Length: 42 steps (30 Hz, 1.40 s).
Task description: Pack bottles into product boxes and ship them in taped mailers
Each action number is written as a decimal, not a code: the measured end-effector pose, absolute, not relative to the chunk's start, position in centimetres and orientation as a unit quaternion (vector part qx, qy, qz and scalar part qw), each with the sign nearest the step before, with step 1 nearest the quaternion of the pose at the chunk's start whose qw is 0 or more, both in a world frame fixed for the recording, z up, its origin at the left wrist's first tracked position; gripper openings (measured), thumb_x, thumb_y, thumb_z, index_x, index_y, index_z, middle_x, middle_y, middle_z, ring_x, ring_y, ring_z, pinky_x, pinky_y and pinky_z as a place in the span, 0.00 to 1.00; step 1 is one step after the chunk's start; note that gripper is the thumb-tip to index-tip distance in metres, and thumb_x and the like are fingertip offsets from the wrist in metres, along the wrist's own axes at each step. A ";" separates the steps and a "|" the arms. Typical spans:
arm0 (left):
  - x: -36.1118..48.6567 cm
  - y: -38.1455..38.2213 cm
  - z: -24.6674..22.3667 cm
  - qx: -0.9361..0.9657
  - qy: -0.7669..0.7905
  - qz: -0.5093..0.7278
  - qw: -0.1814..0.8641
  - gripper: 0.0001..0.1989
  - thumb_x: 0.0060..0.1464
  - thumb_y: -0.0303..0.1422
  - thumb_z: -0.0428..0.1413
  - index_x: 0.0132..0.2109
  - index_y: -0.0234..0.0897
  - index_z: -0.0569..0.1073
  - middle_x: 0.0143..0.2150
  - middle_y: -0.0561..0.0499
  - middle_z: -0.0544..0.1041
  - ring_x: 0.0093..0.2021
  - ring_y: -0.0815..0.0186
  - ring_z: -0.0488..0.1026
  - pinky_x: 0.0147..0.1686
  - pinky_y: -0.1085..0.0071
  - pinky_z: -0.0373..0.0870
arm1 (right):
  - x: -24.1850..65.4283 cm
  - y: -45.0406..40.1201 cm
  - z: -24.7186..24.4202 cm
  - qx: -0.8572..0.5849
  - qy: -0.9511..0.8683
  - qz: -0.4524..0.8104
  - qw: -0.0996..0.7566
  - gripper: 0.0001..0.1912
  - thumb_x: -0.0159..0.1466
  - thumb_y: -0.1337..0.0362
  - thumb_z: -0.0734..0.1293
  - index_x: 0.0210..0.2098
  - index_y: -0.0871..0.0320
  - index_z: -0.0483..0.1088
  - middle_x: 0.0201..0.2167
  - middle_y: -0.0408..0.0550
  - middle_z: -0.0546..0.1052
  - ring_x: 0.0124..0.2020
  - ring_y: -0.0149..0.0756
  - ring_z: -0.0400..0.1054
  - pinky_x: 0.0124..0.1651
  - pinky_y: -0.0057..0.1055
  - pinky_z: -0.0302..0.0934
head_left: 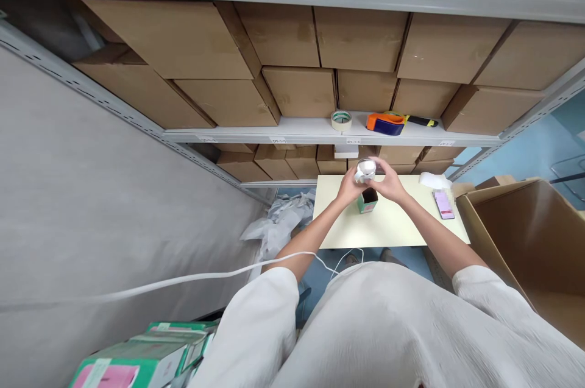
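Note:
Above the pale table (pixel 338 226), a small round white object with a shiny, clear-looking edge (pixel 365 169) is held between both hands; its kind I cannot make out. My left hand (pixel 350 186) grips its left side. From the right, my right hand (pixel 388 182) closes around it with thumb and fingers. Just below the hands stands a small green box (pixel 367 204), upright on the table with its top open and its inside dark. The fingers partly cover the white object.
A phone (pixel 443 204) lies at the table's right, beside a large open carton (pixel 496 236). Tape (pixel 341 120) and an orange-and-blue tape dispenser (pixel 386 123) sit on the shelf ahead. A white cable (pixel 205 275) crosses my left arm. Green boxes (pixel 137 357) stand lower left.

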State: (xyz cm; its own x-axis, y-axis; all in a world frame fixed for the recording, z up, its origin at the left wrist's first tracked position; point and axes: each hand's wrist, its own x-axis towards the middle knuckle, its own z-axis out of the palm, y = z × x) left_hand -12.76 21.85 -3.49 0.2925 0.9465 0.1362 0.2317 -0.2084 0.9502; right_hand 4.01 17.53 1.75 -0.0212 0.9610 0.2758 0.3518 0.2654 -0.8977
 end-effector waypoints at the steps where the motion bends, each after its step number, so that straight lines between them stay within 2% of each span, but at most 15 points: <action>1: -12.8 21.8 -3.5 0.669 0.436 0.408 0.443 0.30 0.49 0.29 0.71 0.60 0.41 0.78 0.61 0.42 0.80 0.61 0.48 0.75 0.62 0.55 0.71 | 3.9 17.3 1.7 -0.510 -0.653 0.306 0.469 0.33 0.58 0.60 0.76 0.62 0.49 0.73 0.63 0.53 0.76 0.62 0.52 0.71 0.67 0.51 0.67; 7: -12.9 21.3 -2.4 0.682 0.406 0.440 0.419 0.29 0.53 0.26 0.67 0.61 0.46 0.78 0.64 0.46 0.78 0.65 0.49 0.73 0.66 0.55 0.68 | 4.0 16.9 1.6 -0.480 -0.705 0.243 0.463 0.29 0.63 0.59 0.74 0.63 0.48 0.71 0.62 0.55 0.75 0.63 0.51 0.69 0.67 0.51 0.67; 13: -12.6 21.4 -1.9 0.683 0.447 0.408 0.409 0.32 0.51 0.32 0.71 0.63 0.46 0.77 0.63 0.44 0.77 0.64 0.45 0.72 0.62 0.54 0.69 | 4.1 17.0 2.6 -0.508 -0.710 0.219 0.436 0.45 0.60 0.52 0.79 0.73 0.48 0.63 0.68 0.57 0.70 0.68 0.57 0.64 0.71 0.56 0.62; 22: -12.7 21.5 -1.5 0.733 0.476 0.365 0.320 0.30 0.53 0.31 0.69 0.63 0.45 0.76 0.63 0.42 0.77 0.63 0.46 0.71 0.65 0.55 0.64 | 4.1 17.8 3.3 -0.554 -0.701 0.122 0.433 0.38 0.63 0.46 0.77 0.69 0.48 0.69 0.55 0.56 0.74 0.60 0.59 0.67 0.68 0.57 0.63; 26: -12.9 21.6 -1.4 0.734 0.483 0.351 0.324 0.29 0.52 0.32 0.70 0.62 0.45 0.77 0.61 0.43 0.79 0.62 0.44 0.71 0.63 0.55 0.64 | 4.3 18.1 3.5 -0.551 -0.707 0.124 0.425 0.33 0.63 0.47 0.77 0.65 0.49 0.73 0.53 0.56 0.75 0.57 0.59 0.69 0.66 0.57 0.65; 32: -13.1 21.7 -1.9 0.755 0.460 0.328 0.332 0.22 0.53 0.38 0.71 0.55 0.43 0.80 0.52 0.45 0.83 0.55 0.45 0.75 0.57 0.57 0.67 | 5.4 18.7 4.6 -0.509 -0.751 0.136 0.397 0.30 0.61 0.50 0.78 0.61 0.49 0.77 0.53 0.56 0.78 0.56 0.57 0.71 0.64 0.54 0.67; 35: -13.2 21.8 -2.1 0.761 0.446 0.329 0.339 0.21 0.53 0.38 0.70 0.53 0.42 0.80 0.50 0.45 0.83 0.53 0.46 0.76 0.55 0.57 0.69 | 6.1 18.7 5.5 -0.476 -0.772 0.183 0.379 0.33 0.61 0.52 0.78 0.64 0.47 0.76 0.56 0.54 0.79 0.59 0.56 0.71 0.66 0.55 0.67; 39: -13.3 21.9 -2.3 0.748 0.454 0.332 0.353 0.22 0.50 0.37 0.72 0.52 0.42 0.81 0.49 0.45 0.83 0.53 0.46 0.77 0.56 0.58 0.71 | 7.1 18.8 6.5 -0.461 -0.765 0.244 0.378 0.41 0.62 0.53 0.78 0.72 0.45 0.68 0.64 0.52 0.76 0.61 0.53 0.72 0.67 0.53 0.67; 42: -13.5 22.2 -2.5 0.733 0.465 0.342 0.360 0.24 0.48 0.36 0.73 0.52 0.41 0.80 0.51 0.44 0.82 0.55 0.46 0.76 0.57 0.57 0.71 | 8.0 19.1 6.8 -0.461 -0.757 0.253 0.388 0.36 0.63 0.53 0.78 0.69 0.46 0.73 0.63 0.52 0.77 0.61 0.52 0.73 0.67 0.51 0.67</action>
State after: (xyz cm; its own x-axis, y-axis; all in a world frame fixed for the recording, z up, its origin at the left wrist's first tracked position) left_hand -13.46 22.19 -2.53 0.3342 0.9276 0.1671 0.4359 -0.3093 0.8451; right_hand 7.96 19.08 6.82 -0.2749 0.8939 0.3539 0.5011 0.4474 -0.7408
